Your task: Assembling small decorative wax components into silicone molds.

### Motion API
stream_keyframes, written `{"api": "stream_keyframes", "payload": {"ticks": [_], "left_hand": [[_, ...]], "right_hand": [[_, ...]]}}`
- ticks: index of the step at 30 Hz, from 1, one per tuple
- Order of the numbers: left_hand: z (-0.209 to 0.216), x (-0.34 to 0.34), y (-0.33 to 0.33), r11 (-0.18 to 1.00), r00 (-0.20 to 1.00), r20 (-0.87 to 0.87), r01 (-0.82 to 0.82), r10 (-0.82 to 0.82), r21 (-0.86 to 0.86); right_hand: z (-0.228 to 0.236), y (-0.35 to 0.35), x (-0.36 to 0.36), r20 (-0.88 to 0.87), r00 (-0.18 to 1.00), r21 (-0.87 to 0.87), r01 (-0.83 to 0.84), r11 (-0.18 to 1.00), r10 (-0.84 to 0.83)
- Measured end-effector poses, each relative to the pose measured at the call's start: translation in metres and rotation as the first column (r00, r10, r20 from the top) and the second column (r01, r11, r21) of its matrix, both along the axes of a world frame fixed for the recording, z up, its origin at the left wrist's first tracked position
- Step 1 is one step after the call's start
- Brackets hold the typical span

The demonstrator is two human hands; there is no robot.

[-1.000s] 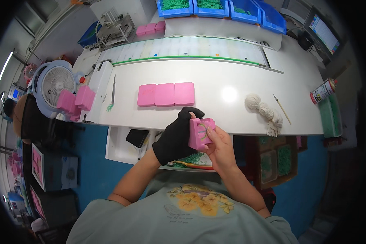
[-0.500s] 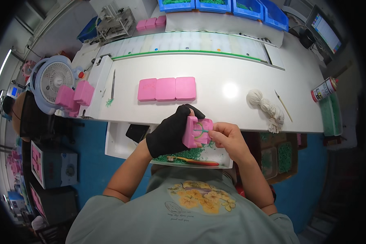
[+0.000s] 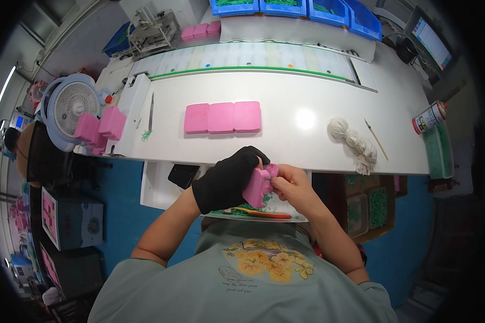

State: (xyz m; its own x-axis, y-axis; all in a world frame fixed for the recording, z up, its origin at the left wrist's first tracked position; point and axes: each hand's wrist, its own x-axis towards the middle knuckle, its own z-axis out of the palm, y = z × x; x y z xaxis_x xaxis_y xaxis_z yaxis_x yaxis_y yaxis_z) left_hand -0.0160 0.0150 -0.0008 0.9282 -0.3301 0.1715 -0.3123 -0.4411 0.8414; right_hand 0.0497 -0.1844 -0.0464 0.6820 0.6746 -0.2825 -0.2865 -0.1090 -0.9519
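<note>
Head view, left hand: the black-gloved left hand (image 3: 223,177) grips the pink mould (image 3: 256,189) from its left side.
Head view, right hand: the bare right hand (image 3: 295,187) is at the mould's right edge, thumb and fingertips pinched together on a green piece (image 3: 268,178), mostly hidden.
Mould position: between the two hands, above the open white drawer (image 3: 155,188), near the front edge of the white table (image 3: 291,129).
Mould count: one in hand.
Pink blocks on table: three, touching in one row (image 3: 221,118), beyond the gloved hand.
Pink blocks at back: three (image 3: 200,31).
Blue bins: four (image 3: 365,31), side by side along the top.
Single items on table: one slim metal tool (image 3: 151,113), one cloth bundle (image 3: 351,141), one thin brush (image 3: 378,141).
In drawer: one dark phone (image 3: 183,175), one red-and-yellow handle (image 3: 267,214), loose green bits.
Mould direction: plain face turned left and toward the wearer, uneven edge toward the right hand.
Mould long axis: steep, tilted, top end leaning right.
</note>
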Motion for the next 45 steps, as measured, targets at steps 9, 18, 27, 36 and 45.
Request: {"api": "stream_keyframes", "payload": {"ticks": [9, 18, 27, 36, 45], "left_hand": [[-0.023, -0.006, 0.019, 0.998, 0.993, 0.096, -0.068, 0.068, -0.006], [-0.018, -0.002, 0.001, 0.962, 0.987, 0.159, 0.067, -0.025, -0.265], [-0.021, -0.015, -0.023, 0.781, 0.956, -0.169, -0.293, 0.239, -0.551], [-0.043, -0.017, -0.025, 0.439, 0.759, -0.64, -0.617, 0.116, -0.653], [-0.009, -0.011, -0.025, 0.35, 0.872, -0.427, -0.333, -0.239, -0.876]], "right_hand": [[0.007, -0.007, -0.005, 0.252, 0.963, 0.066, -0.12, 0.991, 0.1], [0.028, -0.008, 0.016, -0.035, 0.979, 0.122, -0.196, 0.973, 0.201], [0.028, -0.007, 0.017, 0.312, 0.94, 0.307, -0.237, 0.922, 0.137], [0.028, -0.009, 0.036, 0.705, 0.69, 0.138, -0.361, 0.922, 0.165], [0.028, -0.006, 0.04, 0.772, 0.617, 0.12, -0.381, 0.917, 0.156]]}}
